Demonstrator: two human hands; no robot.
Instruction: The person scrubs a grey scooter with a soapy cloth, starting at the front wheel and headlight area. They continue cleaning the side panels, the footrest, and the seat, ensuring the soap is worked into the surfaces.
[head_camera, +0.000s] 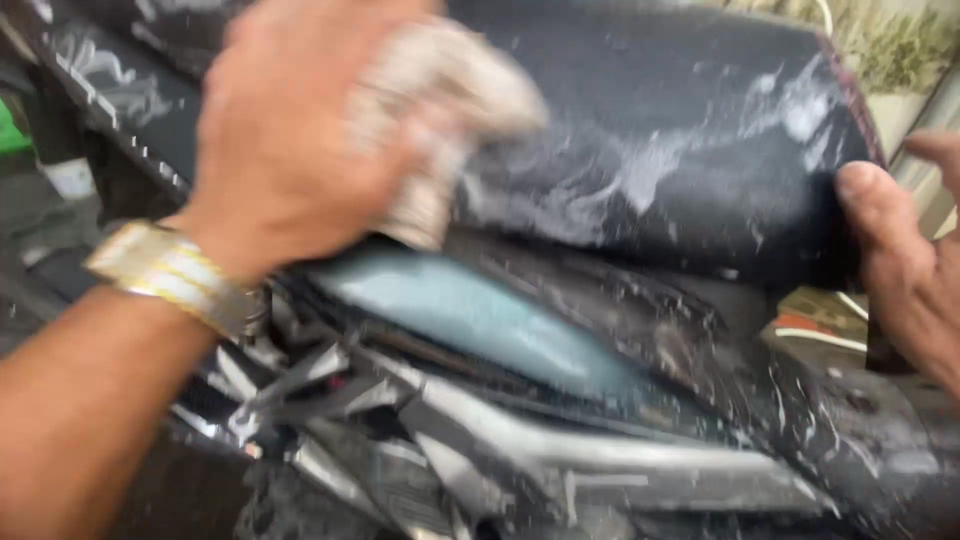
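My left hand (285, 130) grips a pale, soapy cloth (450, 110) and presses it against the side of a black motorcycle seat (680, 130) streaked with white suds. A gold and silver watch (165, 275) sits on that wrist. My right hand (905, 265) holds the rear end of the seat, thumb on its side. The frame is blurred by motion.
Below the seat runs the motorcycle body: a light blue side panel (480, 320), black wet panels and a silver grab rail (600, 460). A pale wall with plants (900, 50) stands at the upper right. Grey ground (40, 210) shows at the left.
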